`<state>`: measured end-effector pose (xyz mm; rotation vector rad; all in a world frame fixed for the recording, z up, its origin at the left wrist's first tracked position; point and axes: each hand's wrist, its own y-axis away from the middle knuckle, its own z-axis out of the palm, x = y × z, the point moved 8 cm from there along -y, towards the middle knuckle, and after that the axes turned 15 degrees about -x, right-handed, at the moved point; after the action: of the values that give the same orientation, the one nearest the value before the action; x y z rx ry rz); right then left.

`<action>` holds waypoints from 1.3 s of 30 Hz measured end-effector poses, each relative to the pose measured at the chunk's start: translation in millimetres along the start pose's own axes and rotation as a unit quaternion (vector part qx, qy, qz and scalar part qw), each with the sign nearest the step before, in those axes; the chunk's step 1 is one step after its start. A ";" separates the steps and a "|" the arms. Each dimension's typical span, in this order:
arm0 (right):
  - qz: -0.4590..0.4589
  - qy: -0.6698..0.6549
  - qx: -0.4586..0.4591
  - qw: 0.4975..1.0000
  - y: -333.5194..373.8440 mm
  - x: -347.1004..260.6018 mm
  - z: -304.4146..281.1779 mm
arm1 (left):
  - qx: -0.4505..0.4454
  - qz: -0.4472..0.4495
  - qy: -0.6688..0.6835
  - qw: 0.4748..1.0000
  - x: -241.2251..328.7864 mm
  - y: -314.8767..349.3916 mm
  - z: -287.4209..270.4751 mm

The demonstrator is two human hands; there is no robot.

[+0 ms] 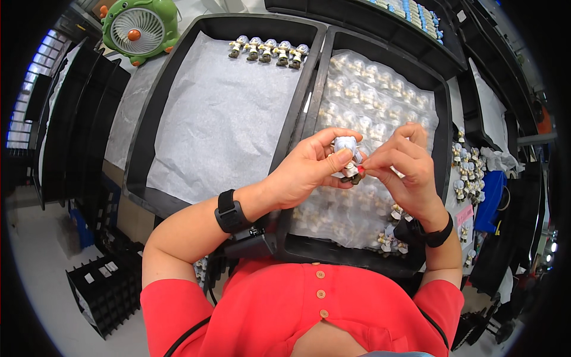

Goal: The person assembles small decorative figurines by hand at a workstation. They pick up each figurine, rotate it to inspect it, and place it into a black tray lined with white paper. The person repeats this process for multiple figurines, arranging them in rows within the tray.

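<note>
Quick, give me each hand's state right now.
Left hand: closed, holding a small pale-haired figurine.
Right hand: pinched closed at a small red piece by the figurine; whether it grips that cannot be told.

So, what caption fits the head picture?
Left fingers hold a pale-haired figurine over a black tray; right fingers pinch a red piece.

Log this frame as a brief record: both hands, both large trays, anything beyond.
Left hand: holds figurine
Right hand: at small red piece by figurine; grip unclear
Left tray: paper, five figurines in far right corner
Right tray: many figurines, mostly under translucent sheet
Beyond left tray: green fan
</note>
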<state>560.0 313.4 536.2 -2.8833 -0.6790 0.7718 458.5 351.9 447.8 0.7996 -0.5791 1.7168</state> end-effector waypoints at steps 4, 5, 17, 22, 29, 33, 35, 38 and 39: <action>-0.021 0.017 -0.010 1.000 -5.9 -10.1 12.4 | -0.010 -0.006 -0.018 1.000 -3.1 -0.5 -2.2; -0.026 0.026 -0.013 0.999 -6.1 -11.7 12.9 | -0.006 -0.006 -0.013 1.000 -3.4 -0.9 -2.1; -0.018 0.037 -0.006 0.999 -4.7 -6.7 7.1 | -0.008 -0.002 -0.019 1.000 -2.4 -0.4 -2.2; -0.010 0.022 -0.008 1.000 -3.3 -5.9 4.8 | -0.005 -0.005 -0.011 1.000 -3.6 -0.7 -2.6; 0.019 0.016 0.008 1.000 0.5 6.4 -3.7 | -0.005 -0.011 -0.012 1.000 -0.3 0.5 -0.5; -0.009 -0.006 -0.021 1.000 -4.7 -3.1 7.4 | -0.008 -0.007 -0.017 1.000 -4.0 -1.0 -3.5; 0.009 0.020 -0.005 1.000 -1.3 3.2 2.1 | -0.012 -0.010 -0.019 1.000 -3.3 -0.8 -2.2; 0.002 0.002 0.003 1.000 -1.1 -1.3 -1.6 | -0.021 -0.017 -0.023 0.999 -1.7 -1.2 0.1; -0.003 -0.014 0.005 1.000 -1.2 -5.5 -1.6 | -0.022 -0.018 -0.025 0.999 -1.4 -0.9 -0.1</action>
<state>556.0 312.1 540.3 -2.8663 -0.6845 0.8127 459.6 351.3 446.7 0.8193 -0.6295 1.6497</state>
